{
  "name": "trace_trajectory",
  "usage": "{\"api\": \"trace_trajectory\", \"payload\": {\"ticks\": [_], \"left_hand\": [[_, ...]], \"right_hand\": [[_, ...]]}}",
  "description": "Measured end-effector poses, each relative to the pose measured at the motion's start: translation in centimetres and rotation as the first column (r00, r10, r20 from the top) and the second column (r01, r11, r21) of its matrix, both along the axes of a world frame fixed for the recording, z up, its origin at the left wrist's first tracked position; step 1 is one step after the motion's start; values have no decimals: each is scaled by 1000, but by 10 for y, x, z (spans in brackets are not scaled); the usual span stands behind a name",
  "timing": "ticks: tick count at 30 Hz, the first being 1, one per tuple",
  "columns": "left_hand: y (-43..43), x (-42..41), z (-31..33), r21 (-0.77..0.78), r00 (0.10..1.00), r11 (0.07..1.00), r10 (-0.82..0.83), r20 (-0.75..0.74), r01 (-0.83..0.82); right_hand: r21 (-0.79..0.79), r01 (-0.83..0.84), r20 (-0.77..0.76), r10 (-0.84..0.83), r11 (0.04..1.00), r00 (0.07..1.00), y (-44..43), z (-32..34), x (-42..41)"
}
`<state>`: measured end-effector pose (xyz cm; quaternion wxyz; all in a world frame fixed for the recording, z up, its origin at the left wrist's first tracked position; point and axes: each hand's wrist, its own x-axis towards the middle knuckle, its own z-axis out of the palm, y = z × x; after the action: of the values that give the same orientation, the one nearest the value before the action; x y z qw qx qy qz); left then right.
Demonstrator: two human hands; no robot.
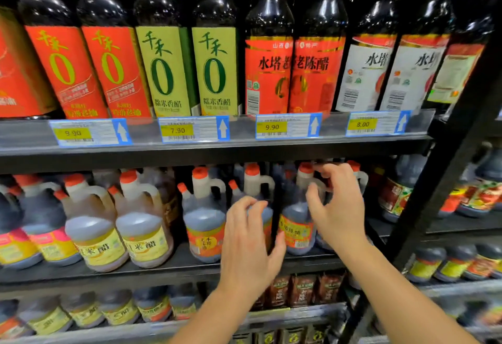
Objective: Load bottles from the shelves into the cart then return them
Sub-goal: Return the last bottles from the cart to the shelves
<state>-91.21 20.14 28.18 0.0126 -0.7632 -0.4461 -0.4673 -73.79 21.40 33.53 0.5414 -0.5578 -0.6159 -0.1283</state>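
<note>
Store shelf (217,153) w/ 4 price tags (194,129); L hand (250,237) cupped round 1 jug (267,216), R hand (336,207) spread by 2nd jug (296,224)

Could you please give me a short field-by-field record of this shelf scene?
setting: shop shelving with price tags
top shelf: tall dark bottles, upright
middle shelf: orange-capped jugs
left hand: fingers curled over the nearest jug
right hand: spread open at the red-labelled jug
cart: not in view

Both arms were stretched forward. The left hand (250,237) was cupped; the right hand (336,207), higher up, had its fingers spread.
</note>
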Motion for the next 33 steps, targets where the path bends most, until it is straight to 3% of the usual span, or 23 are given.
{"api": "trace_trajectory", "payload": {"ticks": [3,6,14,21,33], "left_hand": [[-3,38,1,-82,994,990,-113,0,113],[0,66,3,-213,989,966,-151,-1,147],[12,86,5,-346,999,937,-47,-13,39],[13,90,2,-318,999,947,24,-46,-37],[8,106,0,-135,946,946,270,-179,-296]], "right_hand": [[-1,79,-66,-79,997,995,-6,-2,29],[-97,135,-84,-144,986,986,-7,-2,50],[-457,63,-71,-107,887,992,3,1,68],[-538,130,43,-127,833,991,7,-7,77],[-481,107,-30,-138,870,990,3,-14,78]]}}
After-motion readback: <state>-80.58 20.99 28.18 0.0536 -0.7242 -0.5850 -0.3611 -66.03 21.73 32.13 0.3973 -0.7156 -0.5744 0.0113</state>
